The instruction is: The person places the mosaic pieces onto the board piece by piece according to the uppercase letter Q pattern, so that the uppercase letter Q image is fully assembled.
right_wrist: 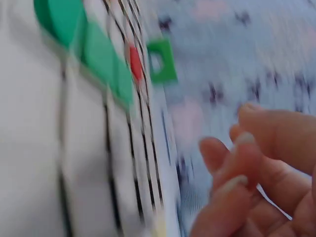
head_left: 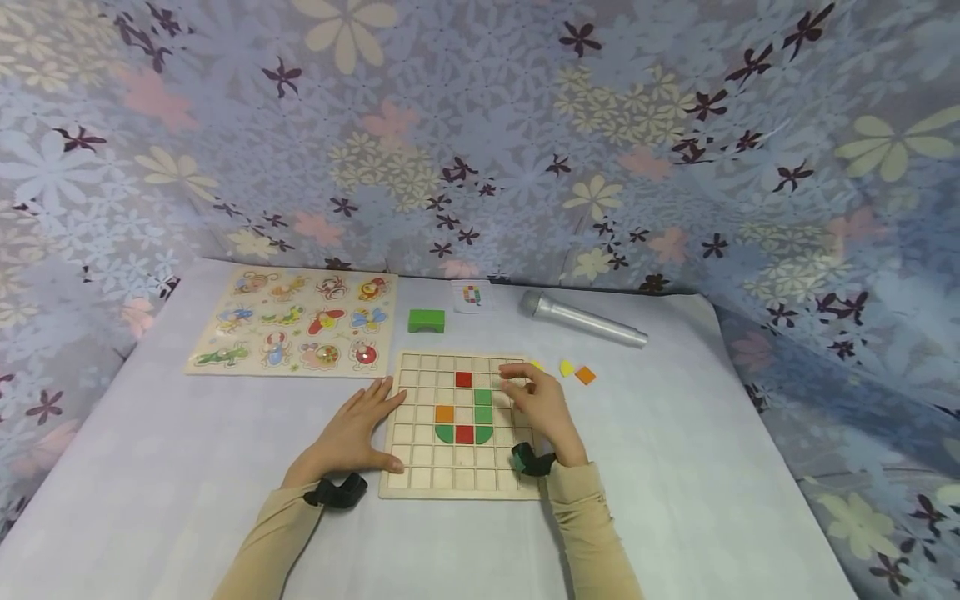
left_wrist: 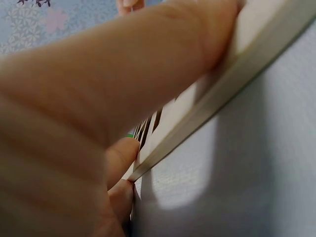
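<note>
A wooden grid board holds red, orange and green square pieces, with a red square between two rounded green pieces in the lower row. My left hand lies spread at the board's left edge, thumb and fingertips touching it; in the left wrist view its thumb crosses the rim. Over the board's upper right, my right hand hovers with bent, slightly parted fingers. No piece shows between those fingers in the right wrist view.
Right of the board lie a yellow piece and an orange square. Behind stand a green block, a pattern card and a silver microphone. An insect puzzle board occupies the back left.
</note>
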A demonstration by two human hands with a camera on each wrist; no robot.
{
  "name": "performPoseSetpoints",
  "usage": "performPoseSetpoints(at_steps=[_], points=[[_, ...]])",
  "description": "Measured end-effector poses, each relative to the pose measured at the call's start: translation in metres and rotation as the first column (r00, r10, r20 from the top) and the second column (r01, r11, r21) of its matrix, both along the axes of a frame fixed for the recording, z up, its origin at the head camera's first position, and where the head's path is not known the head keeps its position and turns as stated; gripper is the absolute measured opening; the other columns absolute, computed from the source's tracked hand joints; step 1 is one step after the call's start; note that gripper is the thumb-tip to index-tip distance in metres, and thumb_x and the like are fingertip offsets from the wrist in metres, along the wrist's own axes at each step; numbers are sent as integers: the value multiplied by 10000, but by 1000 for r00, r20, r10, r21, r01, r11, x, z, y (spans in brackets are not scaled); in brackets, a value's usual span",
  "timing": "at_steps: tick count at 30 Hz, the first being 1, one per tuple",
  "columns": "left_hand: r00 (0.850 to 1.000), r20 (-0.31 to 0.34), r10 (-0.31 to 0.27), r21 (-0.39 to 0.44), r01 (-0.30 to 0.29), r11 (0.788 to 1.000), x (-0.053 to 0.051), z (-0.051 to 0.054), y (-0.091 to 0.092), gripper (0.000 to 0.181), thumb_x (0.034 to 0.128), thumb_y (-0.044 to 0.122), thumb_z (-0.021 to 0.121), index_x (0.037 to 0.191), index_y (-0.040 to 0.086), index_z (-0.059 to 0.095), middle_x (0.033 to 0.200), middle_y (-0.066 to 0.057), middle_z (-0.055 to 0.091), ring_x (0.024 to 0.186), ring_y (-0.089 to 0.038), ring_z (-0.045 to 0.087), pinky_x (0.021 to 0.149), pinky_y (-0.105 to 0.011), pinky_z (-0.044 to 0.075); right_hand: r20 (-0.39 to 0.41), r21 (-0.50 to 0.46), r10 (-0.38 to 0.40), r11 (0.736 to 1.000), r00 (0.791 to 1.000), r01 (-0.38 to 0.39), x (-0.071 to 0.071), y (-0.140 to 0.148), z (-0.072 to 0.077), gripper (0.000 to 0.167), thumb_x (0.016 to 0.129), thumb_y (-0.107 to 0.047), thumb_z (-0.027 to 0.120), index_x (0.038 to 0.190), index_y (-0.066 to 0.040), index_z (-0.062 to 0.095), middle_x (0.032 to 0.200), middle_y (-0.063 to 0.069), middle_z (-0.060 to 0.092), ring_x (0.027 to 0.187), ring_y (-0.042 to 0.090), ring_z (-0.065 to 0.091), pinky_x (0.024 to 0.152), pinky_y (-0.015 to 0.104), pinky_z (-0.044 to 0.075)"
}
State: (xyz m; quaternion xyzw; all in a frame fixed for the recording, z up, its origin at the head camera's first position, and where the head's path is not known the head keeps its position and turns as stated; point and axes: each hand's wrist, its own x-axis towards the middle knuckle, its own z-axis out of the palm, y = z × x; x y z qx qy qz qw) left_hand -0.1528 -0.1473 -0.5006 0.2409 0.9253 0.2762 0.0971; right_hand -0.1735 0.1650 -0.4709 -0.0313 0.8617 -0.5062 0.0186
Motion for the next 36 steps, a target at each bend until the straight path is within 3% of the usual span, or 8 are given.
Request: performPoseSetpoints(at_steps=[4, 10, 13, 16, 19, 27, 31, 36], points=[[1000, 6, 11, -1, -11, 1000, 0, 0, -1, 1112, 607, 519, 852, 1491, 58, 360, 1608, -202, 170, 1498, -391, 129, 1216, -553, 116, 32, -64, -226, 972, 974, 228, -7, 40, -5, 319, 936, -155, 631, 1243, -69, 625, 1192, 206, 649, 600, 76, 547, 525, 142, 439], [1000, 4, 18, 2, -18, 1000, 0, 1, -3, 1109, 606, 517, 853, 1488, 55, 365, 1606, -207, 175, 1496, -396, 135, 1214, -553, 118, 117, -119, -525, 835, 843, 537, -8, 79, -23, 401, 927, -100, 601, 1325, -63, 561, 1385, 145, 567, 1067, 207, 600, 661, 104, 458], [1000, 3, 18, 12, -18, 1000, 0, 1, -3, 1111, 605, 515, 854, 1490, 58, 361, 1607, -204, 176, 1497, -392, 136, 1214, -548, 117, 89, -93, -581, 804, 809, 588, -8, 83, -30, 447, 892, -72, 627, 1331, -46, 550, 1358, 171, 587, 1291, 302, 507, 872, 226, 487], [1000, 6, 12, 17, -12, 1000, -1, 1, -3, 1114, 610, 518, 851, 1496, 63, 352, 1609, -200, 171, 1499, -387, 132, 1214, -544, 113, 25, -65, -606, 793, 795, 606, -10, 81, -35, 476, 854, -57, 674, 1314, -19, 557, 1299, 211, 618, 1327, 364, 472, 1066, 432, 404], [1000, 9, 7, 19, -7, 1000, -2, 0, -2, 1113, 614, 517, 849, 1500, 69, 346, 1612, -193, 166, 1503, -376, 124, 1217, -534, 110, -34, -33, -627, 779, 778, 626, -12, 80, -38, 482, 831, -54, 705, 1290, -7, 569, 1244, 228, 644, 1322, 389, 462, 1132, 506, 310], [1000, -1, -7, 7, 7, 1000, -2, 1, 0, 1124, 603, 527, 848, 1496, 62, 349, 1606, -203, 175, 1496, -392, 137, 1212, -548, 125, -66, 91, -650, 752, 757, 653, -18, 73, -40, 432, 830, -149, 723, 1241, -68, 616, 1195, 155, 688, 1212, 382, 559, 946, 519, 448], [1000, 3, -9, 0, 9, 1000, 0, 0, 0, 1124, 606, 527, 847, 1498, 62, 346, 1607, -203, 172, 1496, -393, 134, 1214, -547, 123, -65, 101, -648, 752, 759, 651, -22, 68, -40, 373, 840, -121, 705, 1204, -70, 639, 1151, 167, 692, 1140, 386, 590, 899, 519, 460], [1000, -6, -3, 1, 3, 1000, 1, 1, -1, 1125, 603, 522, 849, 1496, 56, 348, 1604, -210, 177, 1494, -397, 139, 1212, -553, 131, -77, 102, -620, 774, 781, 625, -25, 64, -38, 292, 853, -88, 690, 1138, -30, 671, 1087, 231, 697, 1048, 392, 626, 874, 469, 462]])
